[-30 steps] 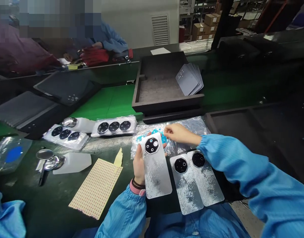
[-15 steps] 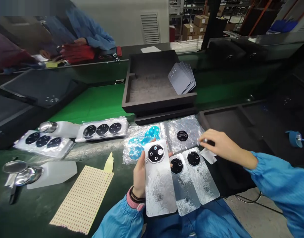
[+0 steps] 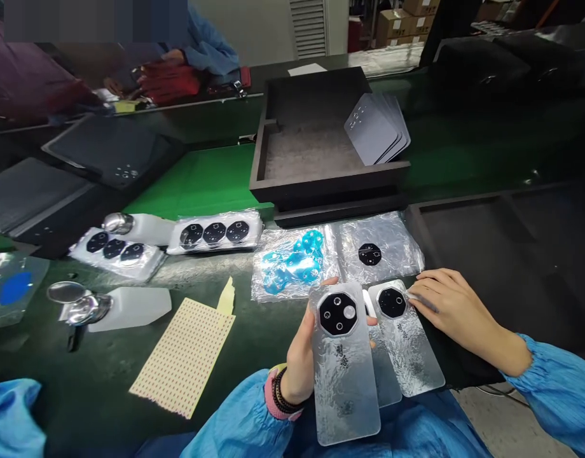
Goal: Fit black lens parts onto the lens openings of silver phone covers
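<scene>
My left hand (image 3: 304, 353) grips a silver phone back cover (image 3: 344, 369) with a black octagonal camera plate, held tilted above my lap. Two more silver covers (image 3: 409, 343) lie side by side on the bench just right of it, one partly hidden. My right hand (image 3: 452, 305) rests at the upper right edge of the rightmost cover, fingers curled and pressed together; what they pinch is too small to make out. Behind them lie a clear bag of blue film pieces (image 3: 292, 264) and a clear bag with one black camera plate (image 3: 371, 254).
A black tray (image 3: 321, 187) holds a fanned stack of grey covers (image 3: 381, 130). To the left are packs of black camera plates (image 3: 213, 232), white bottles (image 3: 130, 305), a perforated tan sheet (image 3: 185, 356). Another black tray (image 3: 512, 254) sits right. Other people work at the far left.
My left hand has drawn the held cover nearer and to the right. My right hand left the blue film bag, swung right, and came down at the rightmost lying cover.
</scene>
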A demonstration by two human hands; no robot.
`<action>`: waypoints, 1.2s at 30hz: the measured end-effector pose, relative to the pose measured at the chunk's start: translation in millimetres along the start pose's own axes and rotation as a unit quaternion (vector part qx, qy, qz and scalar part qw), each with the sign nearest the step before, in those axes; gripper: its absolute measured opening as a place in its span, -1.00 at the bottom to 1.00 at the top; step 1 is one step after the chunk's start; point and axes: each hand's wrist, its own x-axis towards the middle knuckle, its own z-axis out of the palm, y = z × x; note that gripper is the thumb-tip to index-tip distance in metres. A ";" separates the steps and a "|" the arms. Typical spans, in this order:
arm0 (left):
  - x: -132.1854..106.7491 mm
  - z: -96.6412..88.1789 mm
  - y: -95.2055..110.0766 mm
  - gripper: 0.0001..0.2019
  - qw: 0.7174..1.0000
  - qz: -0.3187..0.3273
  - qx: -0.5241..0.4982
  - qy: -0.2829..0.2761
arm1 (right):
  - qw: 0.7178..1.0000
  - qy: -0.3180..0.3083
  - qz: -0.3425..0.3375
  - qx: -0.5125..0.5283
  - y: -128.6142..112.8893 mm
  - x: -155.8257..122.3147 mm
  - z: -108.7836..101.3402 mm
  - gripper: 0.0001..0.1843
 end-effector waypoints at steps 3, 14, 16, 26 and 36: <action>0.1 1.5 -0.1 -0.05 1.000 0.005 -0.011 -0.014 | 1.000 0.001 -0.006 -0.022 -0.7 -0.7 1.7 -0.62; -4.3 -4.7 -11.8 -0.13 0.999 0.050 0.018 0.008 | 0.950 0.016 0.109 0.292 -13.9 16.2 -17.0 -0.89; -5.3 -5.0 -13.9 -0.30 0.997 0.062 0.046 0.021 | 0.901 -0.018 0.121 0.417 -29.3 24.6 -24.7 -0.90; -4.5 -10.7 -24.9 -0.60 0.942 0.261 0.212 0.019 | 0.951 0.119 0.029 0.283 -84.8 44.1 -21.3 -0.87; -9.3 -14.3 -26.6 -0.57 0.895 0.301 0.326 -0.036 | 0.962 0.130 0.015 0.238 -98.1 43.9 -14.6 -0.83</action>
